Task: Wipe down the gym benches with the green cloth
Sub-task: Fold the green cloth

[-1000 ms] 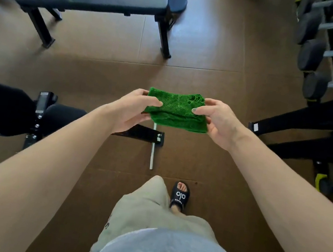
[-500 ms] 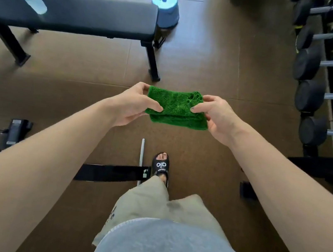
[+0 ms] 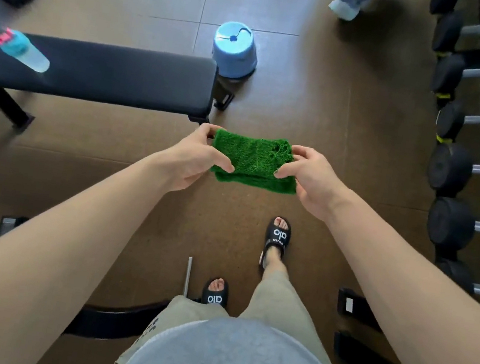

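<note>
Hands met at the middle of the view with the green cloth (image 3: 254, 160) stretched between them, held in the air above the brown floor (image 3: 353, 111). The left hand (image 3: 192, 160) pinched the cloth's left edge, thumb on top near the lower corner and fingers curled behind the upper corner. The right hand (image 3: 311, 180) pinched the right edge the same way, thumb tip pressed on the top face and fingers wrapped over the far side. The cloth was folded, with a doubled layer showing along its near edge, and a ragged patch sat near its upper right corner.

Just beyond the left hand stood a black bench (image 3: 98, 73), its padded top running off the left side of the view; the cloth hung near the bench's right end but apart from it. A clear bottle (image 3: 22, 49) with a teal and pink cap lay on the bench top toward the left. A blue container (image 3: 234, 48) stood on the floor beside the bench's right end. Black dumbbells (image 3: 466, 173) lined a rack along the right side. Below the cloth, the person's feet in black slides (image 3: 277, 238) stood on the floor, the right foot ahead of the left. At the top edge, another person's shoe (image 3: 343, 7) was partly visible, blurred.
</note>
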